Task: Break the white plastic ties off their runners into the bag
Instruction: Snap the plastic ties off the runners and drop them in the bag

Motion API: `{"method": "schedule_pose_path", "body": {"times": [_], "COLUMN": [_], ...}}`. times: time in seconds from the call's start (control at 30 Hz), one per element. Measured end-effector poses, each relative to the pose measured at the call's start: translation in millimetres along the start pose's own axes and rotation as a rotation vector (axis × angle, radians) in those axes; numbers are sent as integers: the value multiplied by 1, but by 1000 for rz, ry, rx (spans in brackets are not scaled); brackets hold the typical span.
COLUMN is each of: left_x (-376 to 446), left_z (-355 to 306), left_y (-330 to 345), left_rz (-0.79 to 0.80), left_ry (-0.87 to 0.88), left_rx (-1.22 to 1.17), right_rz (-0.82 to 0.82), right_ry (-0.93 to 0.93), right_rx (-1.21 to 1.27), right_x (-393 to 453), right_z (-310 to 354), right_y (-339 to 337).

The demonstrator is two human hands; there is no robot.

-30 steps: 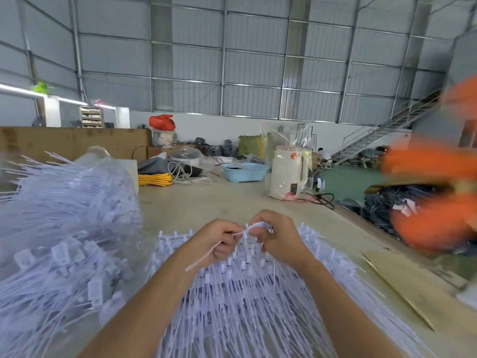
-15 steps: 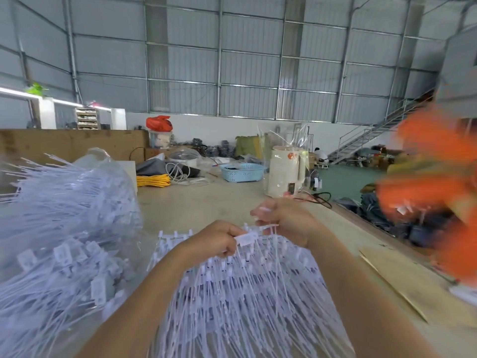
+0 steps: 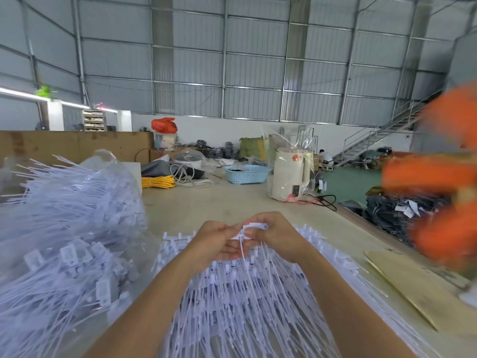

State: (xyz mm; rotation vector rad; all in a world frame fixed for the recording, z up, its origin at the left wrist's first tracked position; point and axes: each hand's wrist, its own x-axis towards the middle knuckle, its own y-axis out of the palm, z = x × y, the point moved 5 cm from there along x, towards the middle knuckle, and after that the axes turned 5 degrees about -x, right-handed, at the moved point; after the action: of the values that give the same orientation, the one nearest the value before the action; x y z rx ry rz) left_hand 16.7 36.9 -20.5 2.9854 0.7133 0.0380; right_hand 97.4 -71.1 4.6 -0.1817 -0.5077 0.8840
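Head view: left hand [image 3: 215, 241], right hand [image 3: 275, 235] pinch thin white plastic tie [image 3: 254, 226]; crinkled clear bag [image 3: 77, 228] beside.

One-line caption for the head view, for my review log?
Both hands pinch one white tie above the runner pile, filled bag at left.
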Motion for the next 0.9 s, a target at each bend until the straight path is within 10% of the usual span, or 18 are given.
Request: {"method": "schedule_pose_path", "body": {"times": [0.4,0.63,0.77,0.9], "left_x": [0,-5,-8,-4], "left_z": [5,3,-11,-20], "left_y": [8,19,7,7], "left_rz": [-155,164,179,-35], "left_ry": [-14,-385,-224,129], "left_rx": [2,-611,-467,-161], "right_rz": [-65,-195,-556,-259], "right_ry": [-13,-288,85,-23], "right_rx": [-491,-820,275,1063], "right_x": [-2,-4,-11,-11], "right_z": [7,30,30,58], "right_y": [-5,-14,-96,-102]}}
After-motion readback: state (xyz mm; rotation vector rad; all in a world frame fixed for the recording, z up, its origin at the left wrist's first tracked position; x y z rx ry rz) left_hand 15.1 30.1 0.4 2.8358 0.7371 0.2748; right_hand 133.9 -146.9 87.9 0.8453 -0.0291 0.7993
